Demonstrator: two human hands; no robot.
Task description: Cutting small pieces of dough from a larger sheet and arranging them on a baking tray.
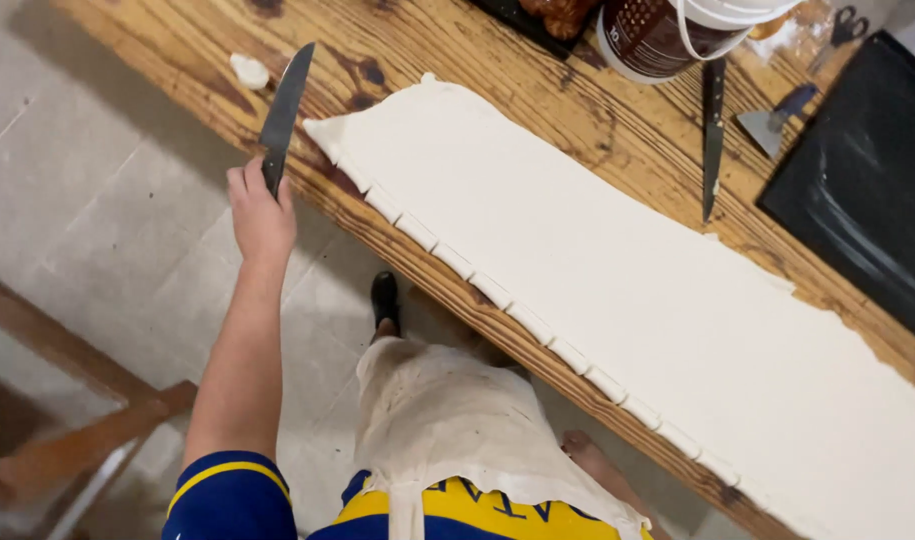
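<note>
One slip risk: left hand (260,215) clenched round knife (286,100) handle, blade raised beyond notched dough sheet (617,290) edge; right hand unseen.

Right hand (580,447) mostly hidden under table edge (537,360); dough sheet (617,270) cut off right.

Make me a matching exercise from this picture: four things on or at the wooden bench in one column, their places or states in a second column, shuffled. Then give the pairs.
Things:
1. knife
2. dough sheet
3. second knife
4. scraper

Places or states:
A. lying flat along the bench, notched along its near edge
B. held by its handle in the left hand, blade pointing away
C. lying beyond the dough, blade pointing toward it
D. resting beside the dark tray, near the bench's far side

Pairs: 1-B, 2-A, 3-C, 4-D
</note>
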